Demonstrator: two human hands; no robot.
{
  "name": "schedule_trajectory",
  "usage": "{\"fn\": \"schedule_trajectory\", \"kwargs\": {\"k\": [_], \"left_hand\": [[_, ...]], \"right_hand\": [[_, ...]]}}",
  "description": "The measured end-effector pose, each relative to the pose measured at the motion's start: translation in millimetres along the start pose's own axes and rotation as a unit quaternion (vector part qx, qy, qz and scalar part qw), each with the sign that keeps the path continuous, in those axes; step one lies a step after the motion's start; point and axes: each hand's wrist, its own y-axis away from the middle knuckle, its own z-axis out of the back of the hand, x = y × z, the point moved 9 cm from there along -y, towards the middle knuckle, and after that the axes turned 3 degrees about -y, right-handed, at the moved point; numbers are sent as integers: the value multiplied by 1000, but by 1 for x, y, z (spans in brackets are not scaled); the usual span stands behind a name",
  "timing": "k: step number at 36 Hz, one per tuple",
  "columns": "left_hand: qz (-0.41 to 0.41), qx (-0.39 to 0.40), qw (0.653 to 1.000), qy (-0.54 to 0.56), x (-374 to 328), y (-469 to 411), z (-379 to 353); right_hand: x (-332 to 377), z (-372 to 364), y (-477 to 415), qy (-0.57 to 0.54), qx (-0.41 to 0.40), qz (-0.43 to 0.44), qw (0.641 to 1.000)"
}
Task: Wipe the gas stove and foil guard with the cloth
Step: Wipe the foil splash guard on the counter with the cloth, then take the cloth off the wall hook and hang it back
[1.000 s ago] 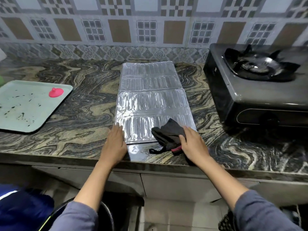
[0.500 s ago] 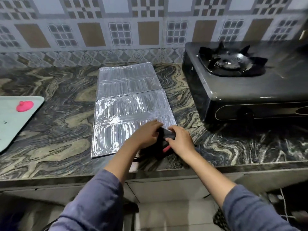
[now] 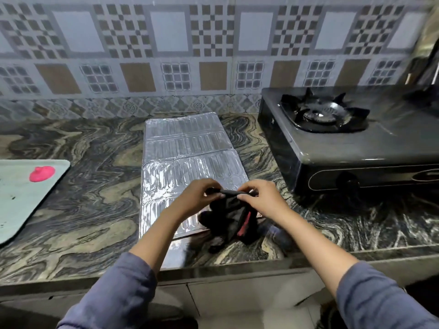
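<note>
Together, left hand (image 3: 196, 198) and right hand (image 3: 264, 198), each grip tight on the cloth (image 3: 229, 210)

**Dark Swirls, Silver Ribs**

Swirled black-and-tan marble counter (image 3: 83, 198); silver ribbed foil guard (image 3: 190, 143); glossy black gas stove (image 3: 332, 148); pale green tray (image 3: 21, 210) with a pink blob (image 3: 42, 174). The charcoal cloth (image 3: 228, 210) shows a red stripe. Grey-checked wall tiles (image 3: 123, 32) alternate with brown squares.

— What sort of place is it?
— A home kitchen: a gas stove (image 3: 332, 148) sits on a marbled stone counter (image 3: 95, 210) (cabinet fronts (image 3: 237, 295) below it), and patterned tiles (image 3: 166, 43) cover the wall behind.
</note>
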Motion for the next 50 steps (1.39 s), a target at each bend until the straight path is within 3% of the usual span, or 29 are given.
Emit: {"fn": "schedule_trajectory", "kwargs": {"k": [5,12,17,31,40,50], "left_hand": [[25,-40,992,114,-8,-7,42],[-18,-113,985,130,-46,-55,109],[-57,-191,976,83,-76,-99,158],[-127,-282,951,-27,-157,-231,273],[-156,-324,931,-68,-185,-314,344],[-141,-401,902,-83,-170,-407,406]], "right_hand": [[42,32,-19,-19,-19,50,998],[92,99,-65,-42,-80,120,989],[120,149,-106,-43,-105,165,980],[190,273,-224,-44,-163,279,946],[226,333,-313,-38,-227,283,931],[254,367,-417,-45,-313,284,905]]}}
